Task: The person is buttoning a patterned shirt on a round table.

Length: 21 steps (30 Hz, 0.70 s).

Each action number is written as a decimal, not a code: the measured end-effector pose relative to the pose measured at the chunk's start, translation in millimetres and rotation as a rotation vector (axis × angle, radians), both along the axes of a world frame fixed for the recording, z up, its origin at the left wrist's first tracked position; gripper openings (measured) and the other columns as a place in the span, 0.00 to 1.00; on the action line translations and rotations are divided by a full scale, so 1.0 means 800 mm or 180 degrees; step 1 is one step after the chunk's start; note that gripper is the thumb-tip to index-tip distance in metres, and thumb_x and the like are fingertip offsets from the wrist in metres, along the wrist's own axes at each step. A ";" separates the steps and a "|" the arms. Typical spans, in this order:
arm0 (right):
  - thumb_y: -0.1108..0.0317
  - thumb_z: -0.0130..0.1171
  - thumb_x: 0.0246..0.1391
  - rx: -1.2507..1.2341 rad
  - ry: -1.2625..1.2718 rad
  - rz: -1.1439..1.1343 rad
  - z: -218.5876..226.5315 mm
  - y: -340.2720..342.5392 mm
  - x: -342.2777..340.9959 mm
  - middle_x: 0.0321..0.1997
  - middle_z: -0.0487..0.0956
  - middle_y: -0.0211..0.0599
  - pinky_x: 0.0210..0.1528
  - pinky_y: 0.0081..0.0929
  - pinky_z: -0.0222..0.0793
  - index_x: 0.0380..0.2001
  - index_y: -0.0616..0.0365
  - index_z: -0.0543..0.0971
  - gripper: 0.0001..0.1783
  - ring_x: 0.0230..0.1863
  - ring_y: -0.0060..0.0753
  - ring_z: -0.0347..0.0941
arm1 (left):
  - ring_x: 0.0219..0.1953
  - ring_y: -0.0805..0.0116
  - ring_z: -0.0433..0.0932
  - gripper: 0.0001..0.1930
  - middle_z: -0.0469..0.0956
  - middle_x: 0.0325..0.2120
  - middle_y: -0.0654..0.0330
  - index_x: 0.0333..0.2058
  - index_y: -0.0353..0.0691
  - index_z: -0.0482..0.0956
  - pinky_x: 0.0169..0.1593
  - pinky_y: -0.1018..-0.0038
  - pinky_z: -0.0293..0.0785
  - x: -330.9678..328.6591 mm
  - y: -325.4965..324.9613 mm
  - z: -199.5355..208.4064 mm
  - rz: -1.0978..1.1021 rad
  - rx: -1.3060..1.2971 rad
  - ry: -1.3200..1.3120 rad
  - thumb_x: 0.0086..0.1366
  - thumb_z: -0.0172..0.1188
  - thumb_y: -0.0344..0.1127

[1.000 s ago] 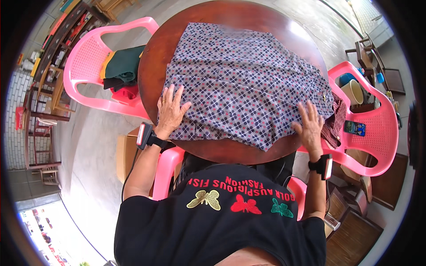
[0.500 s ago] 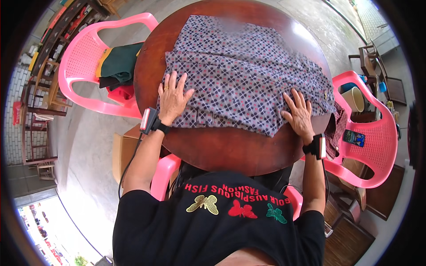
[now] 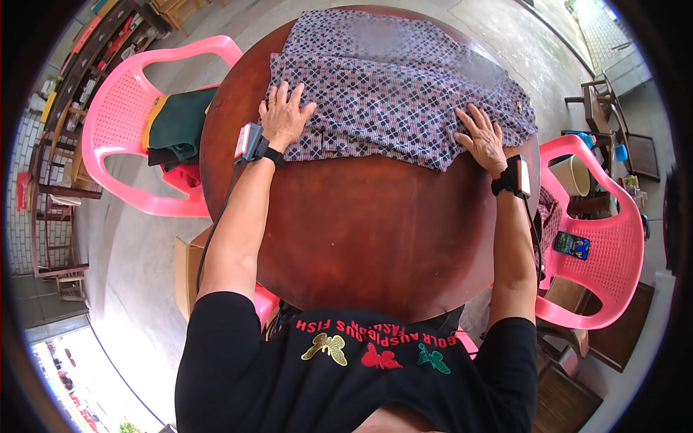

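Observation:
A patterned cloth [image 3: 390, 86] in a purple, white and red check lies folded on the far half of a round brown wooden table [image 3: 361, 231]. My left hand [image 3: 283, 119] lies flat on the cloth's near left corner, fingers spread. My right hand [image 3: 482, 137] presses flat on the cloth's near right edge, fingers apart. Both wrists carry a black strap with a small device. Neither hand grips anything.
A pink plastic chair [image 3: 119, 123] at the left holds folded green, yellow and red cloths [image 3: 177, 130]. Another pink chair [image 3: 599, 245] at the right holds a small blue packet [image 3: 572, 245] and cloth. A bucket [image 3: 574, 173] and wooden furniture stand beyond it.
Both hands have slid away from me across the table, pushing the cloth's near edge farther. The cloth now covers only the far half and more bare wood shows near me.

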State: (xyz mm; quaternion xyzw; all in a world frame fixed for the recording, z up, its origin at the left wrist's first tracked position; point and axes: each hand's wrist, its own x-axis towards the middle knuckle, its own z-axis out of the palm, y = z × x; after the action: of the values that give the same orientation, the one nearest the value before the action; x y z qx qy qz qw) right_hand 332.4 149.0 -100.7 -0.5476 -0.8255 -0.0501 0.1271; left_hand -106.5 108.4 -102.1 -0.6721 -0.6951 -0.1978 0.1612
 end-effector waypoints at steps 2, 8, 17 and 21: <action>0.38 0.46 0.56 0.0039 -0.0051 0.0055 -0.001 0.000 0.001 0.71 0.53 0.34 0.66 0.59 0.38 0.64 0.30 0.60 0.33 0.72 0.45 0.45 | 0.65 0.49 0.55 0.31 0.58 0.63 0.53 0.61 0.52 0.63 0.62 0.44 0.52 -0.006 0.000 -0.002 -0.0050 0.0002 0.0016 0.63 0.50 0.59; 0.43 0.45 0.59 -0.0016 -0.0136 0.0058 0.007 -0.029 0.022 0.71 0.54 0.36 0.67 0.60 0.36 0.64 0.35 0.61 0.31 0.71 0.45 0.46 | 0.65 0.47 0.53 0.32 0.55 0.64 0.50 0.63 0.49 0.59 0.61 0.43 0.51 -0.009 -0.035 -0.007 -0.0100 -0.0279 0.0042 0.65 0.47 0.58; 0.44 0.50 0.57 -0.0674 -0.0281 -0.0256 0.056 -0.028 0.000 0.71 0.53 0.34 0.66 0.62 0.37 0.63 0.35 0.63 0.32 0.71 0.45 0.46 | 0.66 0.45 0.51 0.34 0.54 0.64 0.49 0.64 0.50 0.58 0.61 0.45 0.51 -0.003 -0.045 0.020 -0.0156 -0.0619 -0.0112 0.64 0.46 0.60; 0.48 0.58 0.53 -0.0186 0.0083 0.0418 0.092 -0.069 -0.081 0.69 0.56 0.39 0.66 0.61 0.40 0.62 0.38 0.64 0.33 0.71 0.48 0.47 | 0.65 0.44 0.50 0.32 0.54 0.63 0.48 0.61 0.46 0.61 0.60 0.37 0.50 -0.009 -0.060 0.039 -0.0156 -0.0721 -0.0824 0.63 0.53 0.55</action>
State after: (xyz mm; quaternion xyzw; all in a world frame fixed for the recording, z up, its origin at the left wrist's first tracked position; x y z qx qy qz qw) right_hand 267.4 93.5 -26.8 -0.4964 -0.8590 -0.0104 0.1248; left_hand -113.3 60.4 -70.9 -0.6716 -0.7113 -0.2070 -0.0113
